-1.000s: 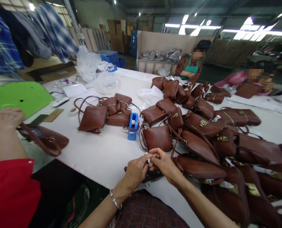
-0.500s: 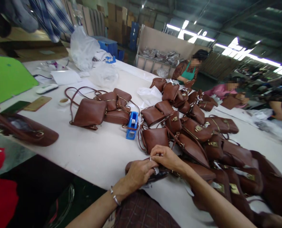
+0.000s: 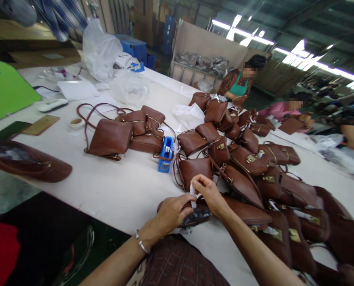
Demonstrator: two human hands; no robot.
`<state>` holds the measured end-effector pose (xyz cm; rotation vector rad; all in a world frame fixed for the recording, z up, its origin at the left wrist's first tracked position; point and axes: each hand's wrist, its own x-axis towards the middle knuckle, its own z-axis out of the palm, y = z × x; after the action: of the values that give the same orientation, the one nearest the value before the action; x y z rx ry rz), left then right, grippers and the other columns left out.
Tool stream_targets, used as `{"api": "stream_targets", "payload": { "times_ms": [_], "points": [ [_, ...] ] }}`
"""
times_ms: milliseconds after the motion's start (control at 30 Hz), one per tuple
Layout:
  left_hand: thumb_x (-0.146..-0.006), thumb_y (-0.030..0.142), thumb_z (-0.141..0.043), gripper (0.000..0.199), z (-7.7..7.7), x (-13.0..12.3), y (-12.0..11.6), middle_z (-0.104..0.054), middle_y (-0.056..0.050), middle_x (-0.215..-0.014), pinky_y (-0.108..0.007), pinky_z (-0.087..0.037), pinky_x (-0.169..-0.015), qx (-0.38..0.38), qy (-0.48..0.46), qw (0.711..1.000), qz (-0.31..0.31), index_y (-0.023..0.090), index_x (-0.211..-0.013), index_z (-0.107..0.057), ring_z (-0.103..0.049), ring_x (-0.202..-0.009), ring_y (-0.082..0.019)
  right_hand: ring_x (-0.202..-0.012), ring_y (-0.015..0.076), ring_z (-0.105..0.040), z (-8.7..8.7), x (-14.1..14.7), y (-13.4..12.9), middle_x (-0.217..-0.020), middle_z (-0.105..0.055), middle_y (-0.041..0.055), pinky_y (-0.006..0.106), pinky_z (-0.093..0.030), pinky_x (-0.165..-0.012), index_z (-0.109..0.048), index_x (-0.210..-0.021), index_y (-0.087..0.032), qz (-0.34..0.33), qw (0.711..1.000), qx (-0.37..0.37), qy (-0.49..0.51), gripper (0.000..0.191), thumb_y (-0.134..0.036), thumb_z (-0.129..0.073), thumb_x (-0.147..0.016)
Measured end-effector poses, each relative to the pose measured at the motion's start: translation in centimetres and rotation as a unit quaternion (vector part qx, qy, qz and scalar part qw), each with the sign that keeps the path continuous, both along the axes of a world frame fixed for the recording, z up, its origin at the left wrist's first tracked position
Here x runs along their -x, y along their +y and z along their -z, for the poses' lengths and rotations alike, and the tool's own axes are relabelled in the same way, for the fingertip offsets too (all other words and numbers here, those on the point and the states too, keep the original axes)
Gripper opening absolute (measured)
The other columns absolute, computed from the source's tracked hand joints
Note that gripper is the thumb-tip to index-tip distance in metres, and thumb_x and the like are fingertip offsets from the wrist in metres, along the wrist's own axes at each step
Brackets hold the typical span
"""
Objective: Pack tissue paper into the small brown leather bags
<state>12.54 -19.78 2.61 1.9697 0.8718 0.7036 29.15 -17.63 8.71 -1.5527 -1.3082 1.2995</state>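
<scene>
On the table (image 3: pixel 114 194) before us, our left hand (image 3: pixel 174 210) and right hand (image 3: pixel 208 192) are over a bag (image 3: pixel 197 217) by the near edge, a strip (image 3: pixel 192 190) between them. Just beyond, a tape dispenser (image 3: pixel 166 153) lies between a bag cluster (image 3: pixel 110 137) on our left and a larger bag heap (image 3: pixel 248 169) stretching right. Farther left, we have 2 flat items (image 3: pixel 41 125), with an open bag (image 3: pixel 46 165) nearer us, a small pot (image 3: pixel 76 123) to their right and a board (image 3: pixel 7 91) behind. A plastic bag (image 3: pixel 99 51) sits at the back left; 2 co-workers (image 3: pixel 239 85) are behind the heap.
</scene>
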Motion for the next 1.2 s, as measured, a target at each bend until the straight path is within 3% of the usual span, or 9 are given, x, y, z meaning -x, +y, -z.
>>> {"api": "stream_targets", "payload": {
  "times_ms": [200,300,400,500,733,900,1033,1133,1200],
  "points": [
    [-0.093,0.017,-0.049,0.023,0.5,-0.3,-0.2,-0.068,0.000,-0.105,-0.023,-0.049,-0.082,-0.113,-0.019,0.992,0.045,0.023,-0.114,-0.055,-0.065,-0.092,-0.015,-0.056,0.0088,-0.038,0.4,1.0,0.7,-0.064,-0.044,-0.0053,0.021,-0.032,-0.050,-0.051,-0.077,-0.019,0.063,0.997,-0.018,0.040,0.034,-0.051,-0.063,-0.077],
    [-0.094,0.018,-0.048,0.026,0.7,-0.4,-0.4,-0.068,-0.001,-0.105,-0.025,-0.050,-0.080,-0.120,-0.001,0.992,0.033,0.024,-0.119,-0.052,-0.065,-0.091,-0.016,-0.053,0.0079,-0.035,1.2,1.2,1.0,-0.061,-0.043,-0.0059,0.021,-0.029,-0.048,-0.051,-0.075,-0.018,0.102,0.993,-0.013,0.063,0.037,-0.052,-0.065,-0.074],
    [-0.089,0.017,-0.056,0.035,0.4,-0.3,-0.2,-0.069,-0.002,-0.103,-0.028,-0.050,-0.078,-0.100,0.015,0.995,-0.007,0.023,-0.124,-0.050,-0.065,-0.085,-0.017,-0.049,0.0070,-0.034,1.1,1.1,1.1,-0.056,-0.044,-0.0066,0.020,-0.026,-0.045,-0.050,-0.073,-0.018,0.074,0.992,0.029,0.094,0.038,-0.052,-0.066,-0.073],
    [-0.089,0.019,-0.058,0.025,-0.1,-0.3,0.1,-0.068,-0.003,-0.106,-0.032,-0.048,-0.088,-0.135,-0.034,0.990,-0.006,0.021,-0.114,-0.057,-0.063,-0.094,-0.019,-0.047,0.0070,-0.035,0.4,1.2,1.1,-0.055,-0.045,-0.0068,0.020,-0.025,-0.043,-0.050,-0.075,-0.019,0.045,0.994,0.053,0.090,0.035,-0.050,-0.065,-0.074],
    [-0.096,0.024,-0.047,0.019,-0.1,-0.9,-0.4,-0.069,-0.004,-0.101,-0.027,-0.049,-0.085,-0.157,-0.091,0.983,-0.011,0.018,-0.110,-0.060,-0.064,-0.092,-0.016,-0.050,0.0082,-0.037,0.4,2.0,2.2,-0.058,-0.045,-0.0057,0.021,-0.030,-0.046,-0.052,-0.075,-0.019,0.086,0.994,-0.069,0.015,0.029,-0.046,-0.062,-0.075],
    [-0.090,0.022,-0.058,0.020,-0.9,-0.6,0.3,-0.069,-0.004,-0.099,-0.031,-0.046,-0.085,-0.169,-0.050,0.984,-0.007,0.017,-0.109,-0.061,-0.063,-0.091,-0.020,-0.054,0.0097,-0.040,0.4,2.1,3.7,-0.060,-0.048,-0.0045,0.022,-0.034,-0.051,-0.055,-0.073,-0.018,0.098,0.989,-0.108,-0.022,0.027,-0.045,-0.059,-0.075],
    [-0.086,0.019,-0.061,0.018,-1.9,0.0,1.5,-0.069,-0.002,-0.097,-0.030,-0.044,-0.084,-0.072,-0.049,0.995,-0.053,0.020,-0.104,-0.064,-0.061,-0.088,-0.018,-0.062,0.0113,-0.049,-3.7,0.6,3.6,-0.067,-0.056,-0.0022,0.023,-0.040,-0.060,-0.060,-0.076,-0.017,0.024,0.985,-0.147,-0.085,0.024,-0.042,-0.059,-0.078],
    [-0.087,0.021,-0.059,0.021,-2.2,0.4,1.7,-0.067,-0.001,-0.092,-0.026,-0.046,-0.077,0.082,-0.127,0.982,-0.111,0.020,-0.108,-0.062,-0.061,-0.081,-0.015,-0.069,0.0136,-0.056,-6.7,-1.7,1.0,-0.073,-0.062,-0.0007,0.025,-0.045,-0.066,-0.063,-0.083,-0.018,0.022,0.976,-0.143,-0.162,0.023,-0.040,-0.059,-0.080],
    [-0.087,0.023,-0.057,0.022,-2.5,0.7,1.4,-0.067,-0.001,-0.094,-0.024,-0.047,-0.078,0.118,-0.154,0.976,-0.103,0.019,-0.109,-0.060,-0.062,-0.084,-0.014,-0.072,0.0154,-0.058,-6.9,-3.4,-1.6,-0.075,-0.064,0.0005,0.027,-0.047,-0.068,-0.064,-0.083,-0.018,0.024,0.970,-0.115,-0.213,0.023,-0.040,-0.060,-0.081]
  ]
}}
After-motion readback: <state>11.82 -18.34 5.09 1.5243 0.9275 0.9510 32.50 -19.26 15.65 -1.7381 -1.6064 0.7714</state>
